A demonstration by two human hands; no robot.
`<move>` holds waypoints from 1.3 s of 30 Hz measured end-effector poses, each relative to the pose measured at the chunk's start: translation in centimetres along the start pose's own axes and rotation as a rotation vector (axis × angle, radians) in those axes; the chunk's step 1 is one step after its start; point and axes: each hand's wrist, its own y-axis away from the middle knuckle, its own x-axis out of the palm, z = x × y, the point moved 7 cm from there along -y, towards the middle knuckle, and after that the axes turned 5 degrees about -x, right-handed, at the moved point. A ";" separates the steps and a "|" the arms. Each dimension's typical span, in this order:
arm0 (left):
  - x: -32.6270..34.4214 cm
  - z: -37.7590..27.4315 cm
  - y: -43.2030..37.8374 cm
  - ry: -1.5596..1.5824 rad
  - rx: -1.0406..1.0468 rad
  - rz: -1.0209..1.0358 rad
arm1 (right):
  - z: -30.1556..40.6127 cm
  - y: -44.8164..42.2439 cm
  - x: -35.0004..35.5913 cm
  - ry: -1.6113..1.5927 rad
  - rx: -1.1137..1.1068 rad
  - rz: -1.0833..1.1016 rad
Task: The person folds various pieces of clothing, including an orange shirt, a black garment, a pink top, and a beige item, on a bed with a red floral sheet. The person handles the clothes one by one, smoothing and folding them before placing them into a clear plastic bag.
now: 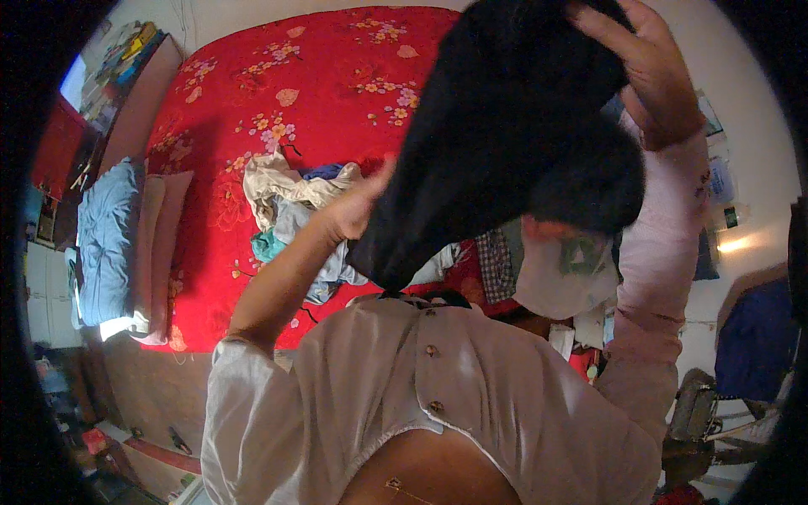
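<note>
A large black cloth garment is raised in front of me, over the bed and to the right. My right hand grips its upper right part, with fingers lying over the fabric. At the garment's left edge is my left hand, blurred and partly hidden by the cloth, so its hold is unclear. Behind and below the left forearm, a loose pile of clothes in cream, grey, blue and teal lies on the red floral bedspread. A checked cloth shows below the garment.
Folded blue bedding and pink pillows stand along the bed's left end. A pale bag with a green print is right of the checked cloth. A dark blue cloth-covered chair stands at the far right. Cluttered shelving is at upper left.
</note>
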 end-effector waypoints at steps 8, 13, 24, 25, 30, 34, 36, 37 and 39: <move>8.5 5.3 3.4 -0.657 -0.443 0.338 | -17.7 6.0 -3.4 0.894 0.198 0.246; 3.6 9.6 3.7 -0.689 -0.048 -0.080 | -18.1 11.7 3.1 0.335 0.203 0.317; 4.7 5.3 1.7 0.095 -0.042 -0.126 | -14.7 12.0 6.2 0.041 0.349 0.468; 4.7 5.0 1.8 0.153 -0.034 -0.129 | -14.5 12.0 6.4 0.041 0.350 0.477; 5.3 4.4 1.2 0.280 0.015 -0.161 | -13.8 11.5 6.8 -0.379 0.441 0.196; 6.4 4.7 1.0 0.346 -0.001 -0.140 | -16.4 11.8 6.5 -0.192 0.556 0.095; 6.9 4.6 1.1 0.390 -0.032 -0.114 | -17.0 11.6 7.6 -0.149 0.549 0.215; 7.1 4.4 1.3 0.413 -0.051 -0.091 | -16.6 11.4 7.7 -0.149 0.548 0.220; 7.7 3.8 1.2 0.385 -0.056 -0.054 | -14.3 10.9 8.8 -0.212 0.468 0.385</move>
